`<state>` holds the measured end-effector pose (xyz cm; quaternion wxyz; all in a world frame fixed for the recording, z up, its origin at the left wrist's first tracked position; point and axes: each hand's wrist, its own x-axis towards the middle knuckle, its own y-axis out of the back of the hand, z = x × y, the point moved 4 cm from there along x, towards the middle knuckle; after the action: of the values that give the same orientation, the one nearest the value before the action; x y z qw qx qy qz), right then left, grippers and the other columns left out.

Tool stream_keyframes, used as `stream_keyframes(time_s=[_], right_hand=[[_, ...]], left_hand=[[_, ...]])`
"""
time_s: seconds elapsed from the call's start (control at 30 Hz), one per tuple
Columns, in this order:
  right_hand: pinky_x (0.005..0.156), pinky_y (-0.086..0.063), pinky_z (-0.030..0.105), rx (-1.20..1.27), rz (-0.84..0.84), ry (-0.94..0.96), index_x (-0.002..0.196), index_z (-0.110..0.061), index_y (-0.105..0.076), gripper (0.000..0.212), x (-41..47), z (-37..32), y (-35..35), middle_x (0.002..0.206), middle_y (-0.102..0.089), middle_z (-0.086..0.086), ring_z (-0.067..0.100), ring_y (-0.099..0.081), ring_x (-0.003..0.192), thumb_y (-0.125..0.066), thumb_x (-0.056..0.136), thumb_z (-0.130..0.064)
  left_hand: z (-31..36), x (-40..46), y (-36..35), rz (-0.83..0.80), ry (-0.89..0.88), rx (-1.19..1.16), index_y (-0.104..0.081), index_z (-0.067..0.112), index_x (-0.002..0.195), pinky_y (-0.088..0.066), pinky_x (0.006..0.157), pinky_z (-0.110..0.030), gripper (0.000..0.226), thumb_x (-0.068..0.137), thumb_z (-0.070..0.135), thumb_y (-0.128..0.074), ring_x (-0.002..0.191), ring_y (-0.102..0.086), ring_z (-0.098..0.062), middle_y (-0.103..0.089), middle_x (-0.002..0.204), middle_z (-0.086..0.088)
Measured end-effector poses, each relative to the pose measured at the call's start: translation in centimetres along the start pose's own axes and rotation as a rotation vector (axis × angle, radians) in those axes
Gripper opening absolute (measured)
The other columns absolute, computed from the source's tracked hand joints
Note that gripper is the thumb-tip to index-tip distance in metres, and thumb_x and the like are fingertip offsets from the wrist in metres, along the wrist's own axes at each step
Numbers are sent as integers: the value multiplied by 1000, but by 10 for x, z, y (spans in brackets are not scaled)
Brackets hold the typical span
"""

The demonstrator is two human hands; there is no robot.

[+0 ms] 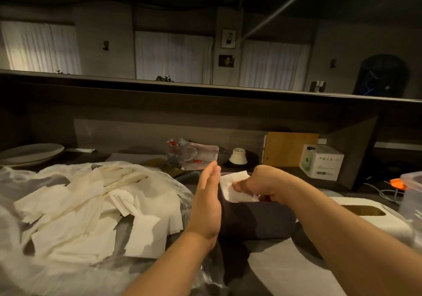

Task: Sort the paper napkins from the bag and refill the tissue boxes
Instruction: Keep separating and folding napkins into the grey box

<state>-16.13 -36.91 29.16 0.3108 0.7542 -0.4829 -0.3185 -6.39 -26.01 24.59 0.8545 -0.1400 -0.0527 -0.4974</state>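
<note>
Matt paper napkins in seemingly glossy plastic bag.

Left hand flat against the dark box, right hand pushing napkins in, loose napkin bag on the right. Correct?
Not quite: the head view shows the napkin bag on the left. The left hand is flat against the dark box; the right hand pushes napkins in.

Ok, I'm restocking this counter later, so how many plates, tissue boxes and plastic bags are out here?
Plates: 2, stacked
Tissue boxes: 2, a dark box and a white box
Plastic bag of napkins: 1
Total: 5
</note>
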Motion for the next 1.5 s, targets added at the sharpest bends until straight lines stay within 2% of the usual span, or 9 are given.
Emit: stream_keyframes(time_s=[0.3, 0.6, 0.77, 0.87, 1.03, 1.13, 1.2, 1.3, 1.5], right_hand=[[78, -50, 29, -276, 79, 56, 109, -9, -70, 37, 7, 2, -1, 90, -65, 4, 17, -60, 82, -69, 95, -44], [70, -49, 25, -276, 55, 69, 107, -11, -71, 34, 0, -1, 2, 95, -69, 5, 16, -62, 79, -72, 93, -42], [67, -58, 33, -237, 492, 239, 101, -23, -64, 26, -22, -7, 8, 85, -65, -4, 14, -64, 75, -62, 97, -48], [62, -49, 22, 10, 589, 454, 104, -28, -64, 10, -58, -24, -4, 89, -65, -11, 7, -60, 76, -62, 100, -38], [67, -53, 17, 387, 359, 553, 95, -36, -64, 10, -92, -44, -41, 85, -67, -15, 4, -65, 79, -63, 100, -28], [68, -52, 18, 405, 254, 560, 102, -32, -67, 5, -102, -56, -61, 87, -68, -12, 7, -66, 81, -62, 101, -29], [68, -50, 15, 350, 233, 600, 101, -34, -64, 5, -109, -66, -70, 90, -67, -15, 7, -64, 83, -62, 101, -30], [70, -53, 17, 317, 114, 605, 102, -37, -63, 5, -117, -81, -88, 93, -66, -16, 7, -64, 85, -61, 101, -32], [80, -60, 29, 112, -158, 603, 108, -36, -68, 12, -118, -101, -147, 94, -70, -13, 8, -67, 88, -60, 100, -35]], left_hand=[[-1, -4, -6, -25, 22, 81, -27, 45, 156, -19, 120, -36, 80, 81, 74, -26, 139, -23, 0, -27, 162, 23], [0, -6, -7, -47, 22, 50, -27, 46, 155, -20, 124, -43, 76, 84, 74, -33, 142, -26, -3, -27, 162, 21], [22, -6, 2, 24, -59, 59, -43, 40, 143, -42, 102, -23, 52, 98, 67, -40, 131, -46, -7, -50, 146, 13], [40, -10, 14, 157, -99, 122, -59, 34, 113, -53, 94, -32, 23, 103, 51, -48, 109, -62, -14, -66, 112, 7], [67, -20, 45, 124, -125, 256, -64, 27, 87, -46, 65, -19, 22, 103, 39, -55, 76, -61, -4, -66, 79, 11], [72, -28, 83, 136, -112, 433, -64, 26, 78, -47, 63, -27, 28, 101, 40, -56, 62, -55, -2, -61, 63, 14], [72, -34, 112, 179, -77, 604, -65, 25, 80, -52, 70, -36, 28, 100, 42, -56, 71, -60, -11, -63, 69, 10], [72, -45, 156, 154, 0, 809, -66, 27, 89, -56, 73, -30, 21, 101, 41, -56, 82, -65, -16, -68, 84, 6], [75, -77, 205, -248, 144, 1300, -66, 42, 99, -47, 69, -18, 10, 100, 45, -57, 81, -63, -5, -66, 89, 19]])
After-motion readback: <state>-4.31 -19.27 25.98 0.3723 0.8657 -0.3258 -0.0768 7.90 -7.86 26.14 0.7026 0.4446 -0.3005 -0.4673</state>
